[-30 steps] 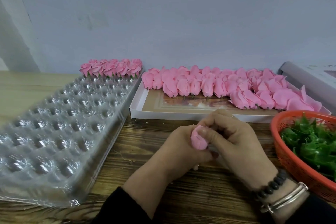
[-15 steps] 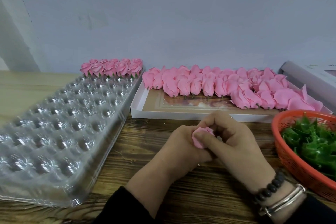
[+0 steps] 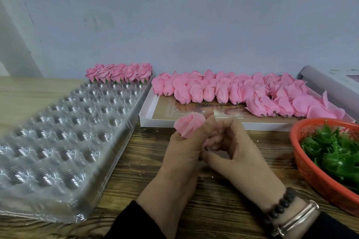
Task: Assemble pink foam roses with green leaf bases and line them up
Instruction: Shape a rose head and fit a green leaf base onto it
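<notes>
Wooden surface before a pale wall; left hand has its grip closed around a pink rose above the surface; right hand, fingers curled, touches the left; basket of green leaves sits right.

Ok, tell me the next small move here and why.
Probably reach the right hand to the basket for a leaf. The left hand holds a rose with no green base showing, while the finished roses at the tray's far end have one.
</notes>
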